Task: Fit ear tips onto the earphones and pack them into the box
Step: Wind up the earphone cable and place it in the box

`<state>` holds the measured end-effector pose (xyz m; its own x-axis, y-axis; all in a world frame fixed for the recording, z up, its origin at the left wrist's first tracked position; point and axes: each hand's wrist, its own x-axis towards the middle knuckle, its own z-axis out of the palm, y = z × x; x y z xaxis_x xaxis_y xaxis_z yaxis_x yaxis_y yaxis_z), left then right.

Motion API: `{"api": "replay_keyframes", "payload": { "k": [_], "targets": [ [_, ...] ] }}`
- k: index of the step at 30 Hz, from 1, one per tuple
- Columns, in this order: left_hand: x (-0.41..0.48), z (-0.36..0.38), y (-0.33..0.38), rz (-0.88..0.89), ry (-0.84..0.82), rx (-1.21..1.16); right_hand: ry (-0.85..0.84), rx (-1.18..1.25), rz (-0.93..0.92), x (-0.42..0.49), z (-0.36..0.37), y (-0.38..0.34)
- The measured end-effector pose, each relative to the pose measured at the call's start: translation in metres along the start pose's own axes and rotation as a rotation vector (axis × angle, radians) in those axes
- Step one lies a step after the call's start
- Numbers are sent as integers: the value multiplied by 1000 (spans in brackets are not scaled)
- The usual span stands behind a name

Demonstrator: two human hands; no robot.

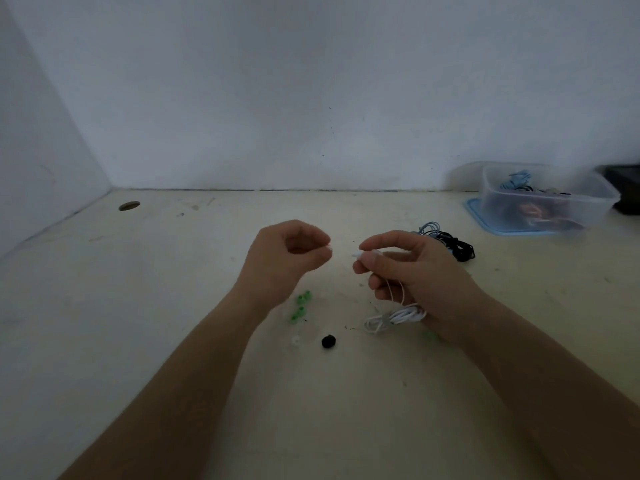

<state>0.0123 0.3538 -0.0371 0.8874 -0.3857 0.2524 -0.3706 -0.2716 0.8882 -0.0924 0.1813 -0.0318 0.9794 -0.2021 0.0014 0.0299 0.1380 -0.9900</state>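
Over the middle of the surface [138,306], both of the person's bare hands are raised, close together but not touching. The left hand [287,254] has its fingers [317,237] curled, thumb and forefinger pinched on what looks like a pale tip [330,248]; it is too small to be sure. The right hand [412,275] grips a white earbud [360,255] between thumb and fingers, with the bud pointing left toward the pale tip across a small gap. The earbud's cable [394,316] runs down through the palm and ends in a tied white bundle that hangs from the heel of the hand, just above or on the surface.

Below the left wrist lie several green tips [302,301]. Nearer still sit a white tip [295,340] and, to its right, a black tip [328,341], all apart from one another. Beyond the right hand, a tangle of black and blue earphones [450,242] lies on the surface. At the far right, against the wall [311,98], a clear box [543,202] stands on a blue lid [485,220], with more blue and dark earphones inside. At the far left, a round hole [129,205] is cut into the surface.
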Motion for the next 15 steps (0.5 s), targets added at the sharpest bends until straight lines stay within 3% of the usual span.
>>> {"api": "replay_keyframes", "payload": {
  "k": [7,15],
  "targets": [
    [-18,7,20,-192,-127,-657,-30,57,-91,-3,3,-4],
    [-22,10,27,-310,-179,-821,-22,86,-120,-2,0,-4]
  ]
}}
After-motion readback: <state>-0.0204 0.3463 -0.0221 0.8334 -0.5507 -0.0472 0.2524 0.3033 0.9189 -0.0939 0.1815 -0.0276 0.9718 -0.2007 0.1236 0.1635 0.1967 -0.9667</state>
